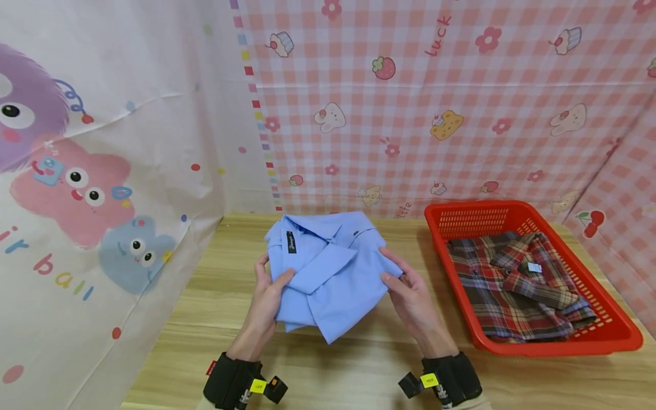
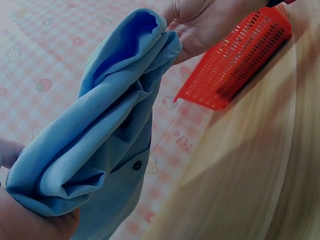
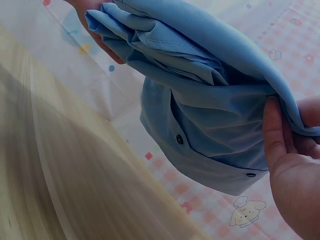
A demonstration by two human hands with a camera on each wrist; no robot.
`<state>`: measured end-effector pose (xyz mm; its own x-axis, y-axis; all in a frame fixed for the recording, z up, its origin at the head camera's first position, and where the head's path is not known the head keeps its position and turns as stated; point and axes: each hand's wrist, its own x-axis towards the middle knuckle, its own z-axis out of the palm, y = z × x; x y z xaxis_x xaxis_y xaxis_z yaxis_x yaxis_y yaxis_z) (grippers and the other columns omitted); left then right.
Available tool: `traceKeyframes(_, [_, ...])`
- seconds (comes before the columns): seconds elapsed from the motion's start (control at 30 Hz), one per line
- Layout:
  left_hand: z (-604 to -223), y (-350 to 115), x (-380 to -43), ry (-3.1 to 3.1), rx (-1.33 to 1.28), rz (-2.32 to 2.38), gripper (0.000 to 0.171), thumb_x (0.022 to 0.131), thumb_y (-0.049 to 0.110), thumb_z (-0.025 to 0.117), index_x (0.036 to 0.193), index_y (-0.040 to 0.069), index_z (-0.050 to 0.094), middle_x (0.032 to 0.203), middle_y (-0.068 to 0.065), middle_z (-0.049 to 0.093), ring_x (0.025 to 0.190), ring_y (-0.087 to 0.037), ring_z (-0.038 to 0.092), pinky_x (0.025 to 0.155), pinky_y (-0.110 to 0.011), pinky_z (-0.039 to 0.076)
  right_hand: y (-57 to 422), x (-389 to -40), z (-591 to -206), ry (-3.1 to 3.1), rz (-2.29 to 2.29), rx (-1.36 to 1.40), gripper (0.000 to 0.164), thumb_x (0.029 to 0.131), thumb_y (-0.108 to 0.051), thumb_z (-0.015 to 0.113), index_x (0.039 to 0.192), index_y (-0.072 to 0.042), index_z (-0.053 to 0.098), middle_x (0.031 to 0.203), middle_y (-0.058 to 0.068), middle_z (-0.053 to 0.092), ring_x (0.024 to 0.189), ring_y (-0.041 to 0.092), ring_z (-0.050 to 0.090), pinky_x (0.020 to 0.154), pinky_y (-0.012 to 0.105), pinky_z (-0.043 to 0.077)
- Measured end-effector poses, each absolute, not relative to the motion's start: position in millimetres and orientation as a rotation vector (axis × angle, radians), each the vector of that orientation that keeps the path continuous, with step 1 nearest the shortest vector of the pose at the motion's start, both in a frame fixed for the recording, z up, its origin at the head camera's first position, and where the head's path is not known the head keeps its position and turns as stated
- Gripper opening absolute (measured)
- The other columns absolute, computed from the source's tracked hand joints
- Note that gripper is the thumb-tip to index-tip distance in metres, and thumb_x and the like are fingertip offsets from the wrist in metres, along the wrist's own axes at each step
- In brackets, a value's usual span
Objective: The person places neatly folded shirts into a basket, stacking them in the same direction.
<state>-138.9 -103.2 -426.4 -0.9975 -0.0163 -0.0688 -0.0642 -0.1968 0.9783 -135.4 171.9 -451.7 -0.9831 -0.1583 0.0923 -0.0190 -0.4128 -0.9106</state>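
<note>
Aloft, a blue shirt (image 1: 340, 293) fronts pink gingham cloth (image 1: 353, 145) above a woodgrain table (image 1: 205, 336).

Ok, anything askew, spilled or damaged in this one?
Nothing looks spilled or damaged. The blue shirt looks slightly untidy, though: its folded layers bunch unevenly and a corner juts out at the near side.

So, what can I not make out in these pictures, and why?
Head: the black label on the blue shirt, lettering too small.
Head: red basket, floor mostly covered by the plaid shirt.
Head: left hand, some fingers hidden by the blue shirt.
Right wrist: right hand, cut off by the picture's edge.
</note>
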Motion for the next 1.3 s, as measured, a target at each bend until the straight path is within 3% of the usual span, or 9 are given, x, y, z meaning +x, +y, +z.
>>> traceKeyframes(0.17, [-424,-100,-139,1.96,-0.075,2.416,0.063,0.105,0.008,0.052,0.155,0.011,0.014,0.164,-0.017,0.032,0.147,-0.033,0.032,0.125,-0.049,0.016,175,-134,-450,1.673,-2.572,-0.285,0.051,0.106,-0.001,0.05,0.156,-0.003,0.041,0.155,0.003,0.043,0.131,0.014,0.047,0.112,0.024,0.042])
traceKeyframes(0.63, [-417,-90,-139,1.947,-0.055,2.42,0.06,0.105,0.009,0.053,0.153,0.015,0.017,0.157,-0.018,0.041,0.138,-0.031,0.043,0.119,-0.046,0.028,183,-128,-444,1.703,-2.597,-0.337,0.052,0.106,-0.001,0.051,0.157,-0.003,0.04,0.156,0.003,0.041,0.126,0.012,0.05,0.11,0.023,0.044])
traceKeyframes(0.93, [-413,-86,-138,1.93,0.0,2.413,0.061,0.105,0.009,0.052,0.154,0.015,0.015,0.158,-0.018,0.04,0.139,-0.033,0.043,0.12,-0.047,0.026,188,-126,-442,1.699,-2.608,-0.399,0.05,0.107,0.0,0.048,0.156,-0.005,0.041,0.157,0.002,0.04,0.128,0.013,0.048,0.111,0.023,0.043])
traceKeyframes(1.1, [-412,-84,-138,1.941,-0.001,2.407,0.058,0.105,0.01,0.052,0.152,0.017,0.019,0.151,-0.018,0.048,0.129,-0.025,0.052,0.114,-0.041,0.034,191,-124,-442,1.697,-2.611,-0.409,0.051,0.107,0.0,0.048,0.157,-0.004,0.039,0.158,0.002,0.039,0.131,0.013,0.046,0.112,0.022,0.042])
traceKeyframes(1.3, [-413,-80,-138,1.93,0.009,2.422,0.054,0.105,0.008,0.053,0.148,0.017,0.022,0.138,-0.016,0.057,0.113,-0.015,0.06,0.104,-0.032,0.042,194,-122,-443,1.681,-2.639,-0.45,0.05,0.107,0.002,0.047,0.156,-0.005,0.042,0.147,-0.004,0.054,0.127,0.01,0.049,0.111,0.021,0.042])
